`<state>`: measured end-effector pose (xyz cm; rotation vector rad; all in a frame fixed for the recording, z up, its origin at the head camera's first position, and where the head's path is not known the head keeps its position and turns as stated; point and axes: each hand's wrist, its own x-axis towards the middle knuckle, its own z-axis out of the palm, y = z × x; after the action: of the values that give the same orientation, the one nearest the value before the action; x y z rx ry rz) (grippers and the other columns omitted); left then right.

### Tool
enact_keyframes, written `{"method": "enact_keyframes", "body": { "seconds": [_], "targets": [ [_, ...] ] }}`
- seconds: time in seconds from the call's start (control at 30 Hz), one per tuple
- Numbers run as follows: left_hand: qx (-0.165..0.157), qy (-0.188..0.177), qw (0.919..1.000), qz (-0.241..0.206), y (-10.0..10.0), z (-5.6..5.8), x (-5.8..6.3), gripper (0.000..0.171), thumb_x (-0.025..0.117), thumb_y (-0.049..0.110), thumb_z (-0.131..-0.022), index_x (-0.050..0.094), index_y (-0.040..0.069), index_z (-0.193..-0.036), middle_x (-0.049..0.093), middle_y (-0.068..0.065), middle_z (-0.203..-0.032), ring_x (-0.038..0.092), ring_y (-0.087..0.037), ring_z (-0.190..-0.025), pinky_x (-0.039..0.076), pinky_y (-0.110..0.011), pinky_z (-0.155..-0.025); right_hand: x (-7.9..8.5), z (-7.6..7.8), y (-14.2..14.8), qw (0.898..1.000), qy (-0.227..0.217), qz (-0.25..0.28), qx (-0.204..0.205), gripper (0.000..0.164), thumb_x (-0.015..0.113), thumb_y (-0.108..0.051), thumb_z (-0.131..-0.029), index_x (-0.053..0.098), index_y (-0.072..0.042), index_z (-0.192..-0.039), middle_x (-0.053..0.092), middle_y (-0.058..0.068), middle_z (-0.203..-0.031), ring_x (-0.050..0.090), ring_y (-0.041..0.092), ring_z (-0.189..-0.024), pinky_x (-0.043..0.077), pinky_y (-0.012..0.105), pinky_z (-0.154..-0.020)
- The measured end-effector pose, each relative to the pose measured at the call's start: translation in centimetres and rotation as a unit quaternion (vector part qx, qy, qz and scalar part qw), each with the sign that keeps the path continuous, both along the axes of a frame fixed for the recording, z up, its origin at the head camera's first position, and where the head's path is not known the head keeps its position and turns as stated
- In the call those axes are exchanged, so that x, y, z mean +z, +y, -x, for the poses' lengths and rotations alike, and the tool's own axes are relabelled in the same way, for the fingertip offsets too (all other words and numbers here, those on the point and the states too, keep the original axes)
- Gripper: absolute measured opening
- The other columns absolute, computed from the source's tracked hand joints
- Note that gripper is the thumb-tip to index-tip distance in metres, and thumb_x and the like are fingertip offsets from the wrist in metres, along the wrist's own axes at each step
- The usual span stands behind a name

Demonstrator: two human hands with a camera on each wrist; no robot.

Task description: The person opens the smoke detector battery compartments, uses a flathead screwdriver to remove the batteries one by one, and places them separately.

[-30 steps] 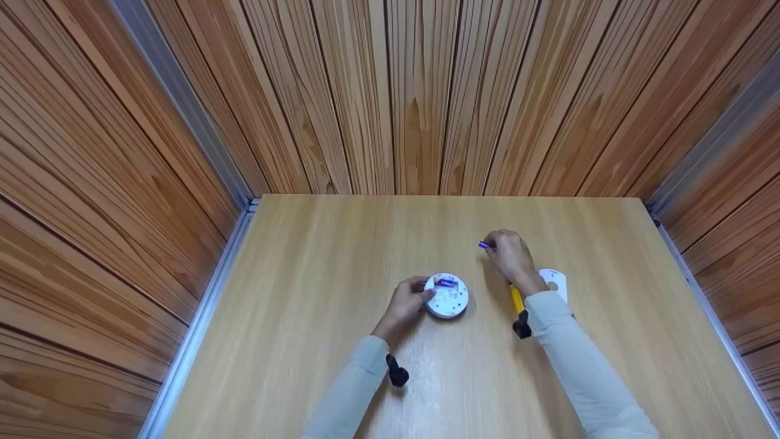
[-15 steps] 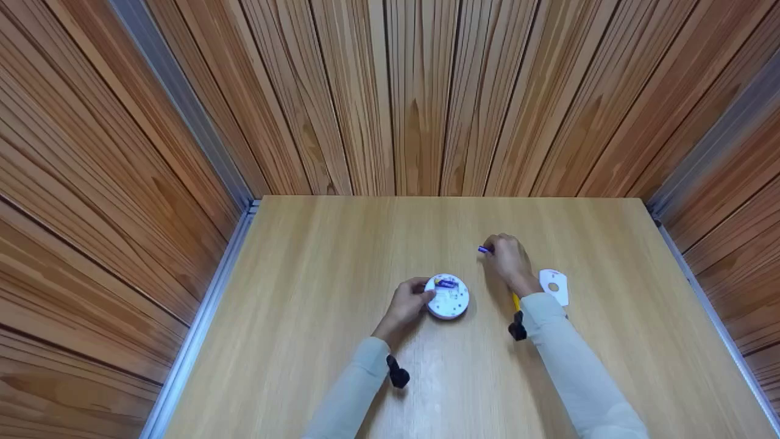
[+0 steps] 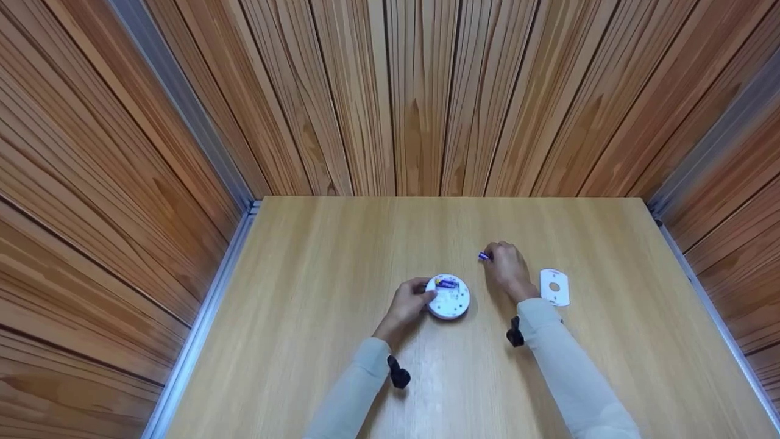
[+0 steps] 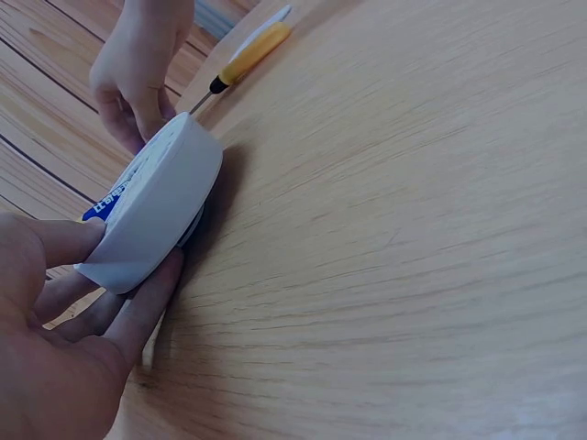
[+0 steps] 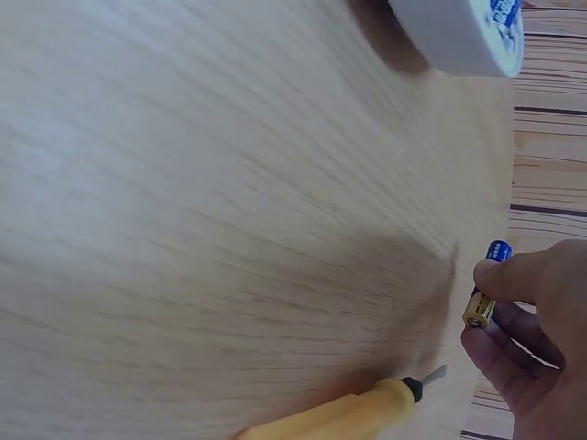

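One battery lies already in the recess of the round white device. A second battery is outside it, so I judge that the work is perhaps half done, and the white plate is lying apart on the tabletop. Whether the recess has a free place, I cannot tell.

The left hand grips the device by its edge, thumb on top and fingers below. The right hand pinches the second battery between thumb and fingers, near the screwdriver.

Compared with one second ago, the right hand has come a little nearer to the person; its sleeve no longer covers the plate. The left hand has hardly moved.
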<state>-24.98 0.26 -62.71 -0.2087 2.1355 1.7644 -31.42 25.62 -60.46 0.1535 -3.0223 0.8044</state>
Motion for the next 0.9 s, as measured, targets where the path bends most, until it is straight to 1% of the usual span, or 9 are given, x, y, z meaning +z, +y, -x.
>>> {"method": "enact_keyframes", "body": {
  "seconds": [0.17,0.27,0.37,0.43,0.6,0.77,0.9],
  "targets": [
    [-0.001,0.002,1.0000,0.001,-0.03,-0.09,0.06,0.038,0.068,0.018,-0.104,0.066,0.011,-0.141,0.069,-0.005,-0.132,0.064,-0.019,-0.122,0.054,-0.037,-0.108,-0.35,-0.11,-0.03,1.000,-0.007,-0.010,-0.001,0.023,0.065,-0.003,-0.103,0.070,0.004,-0.124,0.068,0.023,-0.118,0.067,0.040,-0.113,0.058,0.053,-0.099],
    [-0.002,0.005,1.0000,0.003,-0.06,-0.05,0.04,0.038,0.068,0.018,-0.104,0.066,0.011,-0.142,0.069,-0.005,-0.132,0.064,-0.019,-0.122,0.054,-0.037,-0.108,-0.52,0.04,0.01,1.000,-0.019,-0.017,-0.001,0.023,0.064,-0.003,-0.104,0.069,0.004,-0.126,0.068,0.024,-0.118,0.067,0.040,-0.113,0.058,0.052,-0.100],
    [-0.004,0.015,0.9999,0.004,-0.09,0.01,-0.03,0.037,0.067,0.017,-0.105,0.066,0.011,-0.141,0.069,-0.005,-0.129,0.064,-0.018,-0.117,0.056,-0.033,-0.102,-0.62,0.18,0.12,0.999,-0.031,-0.019,-0.001,0.024,0.063,-0.003,-0.105,0.068,0.004,-0.127,0.067,0.023,-0.118,0.067,0.040,-0.113,0.058,0.052,-0.099],
    [-0.006,0.024,0.9997,-0.001,-0.09,0.04,-0.12,0.037,0.068,0.015,-0.104,0.067,0.009,-0.140,0.070,-0.006,-0.126,0.065,-0.017,-0.113,0.057,-0.030,-0.095,-0.70,0.22,0.20,0.999,-0.027,-0.026,-0.004,0.024,0.063,-0.003,-0.104,0.069,0.005,-0.125,0.068,0.023,-0.117,0.068,0.040,-0.112,0.058,0.052,-0.099],
    [-0.006,0.029,0.9995,-0.013,-0.08,0.08,-0.28,0.035,0.068,0.011,-0.103,0.069,0.005,-0.137,0.072,-0.009,-0.121,0.065,-0.016,-0.105,0.056,-0.024,-0.083,-0.90,0.12,0.34,0.999,-0.016,-0.040,-0.005,0.023,0.064,-0.003,-0.103,0.070,0.007,-0.123,0.068,0.026,-0.116,0.068,0.042,-0.110,0.058,0.053,-0.098],
    [-0.006,0.022,0.9996,-0.015,-0.13,0.06,-0.20,0.036,0.068,0.012,-0.103,0.068,0.006,-0.139,0.071,-0.008,-0.122,0.065,-0.015,-0.105,0.057,-0.025,-0.084,-0.86,0.00,0.31,0.999,-0.026,-0.037,-0.004,0.025,0.061,-0.004,-0.105,0.069,0.006,-0.127,0.068,0.025,-0.117,0.068,0.040,-0.110,0.058,0.052,-0.098],
    [-0.007,0.021,0.9997,-0.013,-0.16,0.06,-0.18,0.036,0.068,0.013,-0.104,0.067,0.007,-0.139,0.071,-0.008,-0.122,0.065,-0.016,-0.106,0.057,-0.025,-0.085,-0.85,0.04,0.41,0.999,-0.027,-0.038,0.000,0.024,0.061,-0.004,-0.105,0.069,0.006,-0.126,0.068,0.025,-0.117,0.068,0.040,-0.110,0.058,0.051,-0.098]
  ]
}}
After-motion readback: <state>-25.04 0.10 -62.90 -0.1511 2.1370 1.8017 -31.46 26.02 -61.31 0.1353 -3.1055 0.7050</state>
